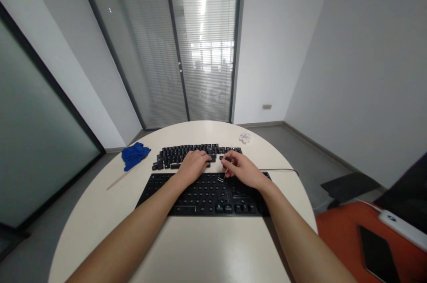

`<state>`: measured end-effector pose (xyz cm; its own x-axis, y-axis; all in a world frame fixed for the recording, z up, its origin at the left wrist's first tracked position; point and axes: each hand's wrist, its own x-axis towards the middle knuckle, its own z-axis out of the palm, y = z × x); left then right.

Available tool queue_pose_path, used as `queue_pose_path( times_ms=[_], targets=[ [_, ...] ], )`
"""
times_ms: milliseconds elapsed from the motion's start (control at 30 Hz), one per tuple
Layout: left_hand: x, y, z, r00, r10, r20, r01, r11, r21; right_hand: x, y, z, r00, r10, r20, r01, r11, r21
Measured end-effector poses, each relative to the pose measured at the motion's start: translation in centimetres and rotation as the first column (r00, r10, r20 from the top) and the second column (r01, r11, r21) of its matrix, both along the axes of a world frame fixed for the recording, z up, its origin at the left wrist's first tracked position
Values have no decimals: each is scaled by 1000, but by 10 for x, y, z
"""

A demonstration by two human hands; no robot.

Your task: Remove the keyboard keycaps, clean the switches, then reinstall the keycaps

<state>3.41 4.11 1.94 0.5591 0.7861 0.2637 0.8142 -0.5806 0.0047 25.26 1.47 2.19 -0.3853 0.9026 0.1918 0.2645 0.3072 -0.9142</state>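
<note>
My right hand [243, 168] is closed around a small keycap puller, its wire loop [221, 177] pointing down over the black keyboard [207, 195]. Most of the keyboard shows bare switches, with a few keycaps [228, 208] along its near edge. Behind it lie rows of loose black keycaps [180, 153]. Over these, my left hand [194, 165] rests low with its fingers stretched to the right, the tips touching or very near a black keycap [212, 158]. Part of the loose rows is hidden under both hands.
A blue cloth [134, 155] and a thin wooden stick [123, 177] lie on the round table [96, 225] at left. Crumpled white material [244, 138] sits at the back right. A cable [280, 169] runs off rightward. An orange chair [343, 229] holds a dark phone-like slab [378, 254] and a white power strip [402, 227].
</note>
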Motion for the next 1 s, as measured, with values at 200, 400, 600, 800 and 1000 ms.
queue_pose_path(
  times_ms=[200,400,600,800,1000],
  targets=[
    [-5,-32,-5,980,48,194,-42,999,-32,-4,-15,15,980,195,25,-195,981,-12],
    [-18,-72,-16,939,-96,329,153,977,-152,-13,-31,23,924,320,209,-327,945,-4],
    [-31,-76,-20,949,-167,266,225,953,-204,-21,-41,30,868,328,373,-356,934,9],
    [-44,-75,-18,952,-152,265,211,954,-214,-33,-52,33,823,357,441,-394,919,-8],
    [-52,-78,-15,953,-153,262,215,949,-229,-38,-48,30,816,376,438,-391,918,-60]
  ],
)
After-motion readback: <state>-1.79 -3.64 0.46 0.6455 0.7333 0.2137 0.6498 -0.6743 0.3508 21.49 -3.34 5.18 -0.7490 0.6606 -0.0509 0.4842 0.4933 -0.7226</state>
